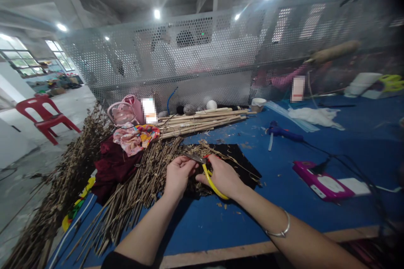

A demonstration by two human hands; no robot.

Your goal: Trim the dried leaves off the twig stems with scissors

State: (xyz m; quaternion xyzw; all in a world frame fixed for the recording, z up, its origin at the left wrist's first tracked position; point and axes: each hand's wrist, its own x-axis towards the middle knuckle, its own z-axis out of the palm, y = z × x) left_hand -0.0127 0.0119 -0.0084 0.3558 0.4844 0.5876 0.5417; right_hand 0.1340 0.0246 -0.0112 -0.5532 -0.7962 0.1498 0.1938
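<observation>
My right hand (221,176) grips a pair of scissors (210,180) with yellow handles, its blades pointing left toward the other hand. Close by, my left hand (178,172) is closed in a pinch near the blade tips; what lies between its fingers is too small to make out. Both hands are over a black cloth (243,162) strewn with dry plant bits. A pile of dried stalks (139,176) spreads to the left, beside the left wrist.
Behind the hands lie bundled wooden sticks (195,122). A dark red cloth (116,168) and a pink bag (129,109) are at left. To the right are a blue glue gun (284,132) with its cord and a magenta device (325,183). A perforated metal screen (195,59) stands behind.
</observation>
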